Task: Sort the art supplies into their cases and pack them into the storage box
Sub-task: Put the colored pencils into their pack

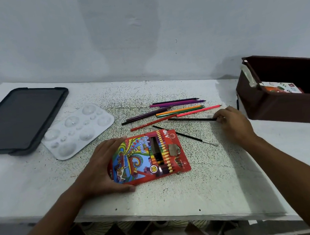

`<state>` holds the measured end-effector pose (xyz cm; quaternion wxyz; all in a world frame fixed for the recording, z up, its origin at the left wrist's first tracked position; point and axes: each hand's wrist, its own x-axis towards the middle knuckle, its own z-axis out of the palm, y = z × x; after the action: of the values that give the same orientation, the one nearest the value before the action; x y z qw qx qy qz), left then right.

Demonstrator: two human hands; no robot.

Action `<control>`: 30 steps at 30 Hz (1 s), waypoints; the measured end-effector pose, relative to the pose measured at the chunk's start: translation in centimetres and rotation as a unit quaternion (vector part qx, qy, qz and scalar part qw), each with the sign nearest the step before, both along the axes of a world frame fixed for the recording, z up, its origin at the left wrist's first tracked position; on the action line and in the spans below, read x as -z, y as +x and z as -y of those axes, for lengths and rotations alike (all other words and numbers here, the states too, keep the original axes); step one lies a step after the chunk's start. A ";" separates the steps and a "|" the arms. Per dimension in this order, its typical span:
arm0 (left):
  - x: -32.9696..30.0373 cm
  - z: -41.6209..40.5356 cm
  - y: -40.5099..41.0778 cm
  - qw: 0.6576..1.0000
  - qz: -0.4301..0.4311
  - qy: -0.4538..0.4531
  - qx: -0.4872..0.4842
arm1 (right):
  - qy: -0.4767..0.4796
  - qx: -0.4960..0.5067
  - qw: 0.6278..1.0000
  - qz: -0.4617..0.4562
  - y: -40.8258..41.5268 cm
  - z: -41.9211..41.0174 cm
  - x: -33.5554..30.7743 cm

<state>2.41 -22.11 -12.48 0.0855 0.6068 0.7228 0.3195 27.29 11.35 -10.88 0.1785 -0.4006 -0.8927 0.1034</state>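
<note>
Sorting colour pencils at the speckled table

My left hand grips the red pencil case by its left edge; my right hand pinches a black pencil. Loose pencils lie beyond my hands, a brush between them, the brown storage box past my right.

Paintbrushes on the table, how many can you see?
1 for certain: the black-handled paintbrush lying just right of the pencil case. The black stick pinched by the right hand may be another; its tip is hidden.
</note>
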 end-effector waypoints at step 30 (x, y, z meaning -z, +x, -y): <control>0.1 0.3 -0.9 0.999 0.044 0.001 -0.013 | -0.077 -0.192 0.978 -0.034 -7.2 6.9 -1.0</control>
<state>1.48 -22.39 -12.60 0.1127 0.5827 0.7256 0.3481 20.14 4.43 -9.92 0.1540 -0.2306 -0.9359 0.2173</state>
